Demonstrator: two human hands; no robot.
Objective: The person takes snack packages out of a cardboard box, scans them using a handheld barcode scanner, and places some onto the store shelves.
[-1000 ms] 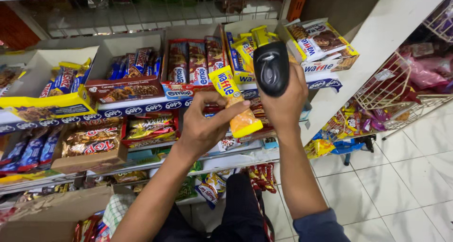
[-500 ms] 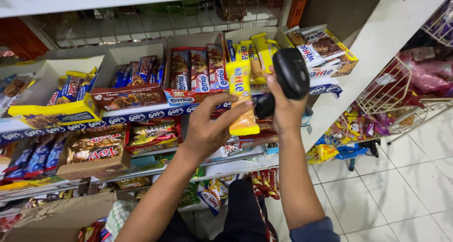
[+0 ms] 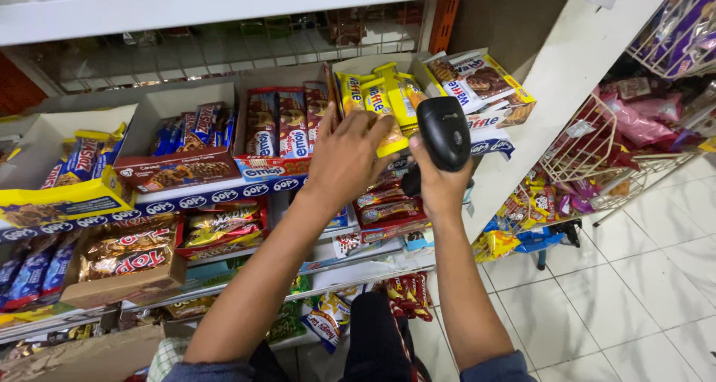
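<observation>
So our left hand (image 3: pixel 350 155) is wrapped around a yellow wafer pack (image 3: pixel 384 114), fingers over its front, and the pack sits right at the mouth of its open box (image 3: pixel 350 73) on the shelf (image 3: pixel 246 192). Its long axis runs up and back into the box, tilted a bit to the right, lined up with the other yellow packs standing there.

Our right hand (image 3: pixel 436 184) is just beside it on the right, gripping a black scanner (image 3: pixel 444 132) by the handle. The scanner's head sits just right of the pack, close to touching it, though we can't tell if it does.

So the left hand is the one on the pack, the right one only near it. Further left there's a red biscuit box (image 3: pixel 280 125), and off right a wire basket (image 3: pixel 597 147) over white floor tiles (image 3: pixel 626 292).
</observation>
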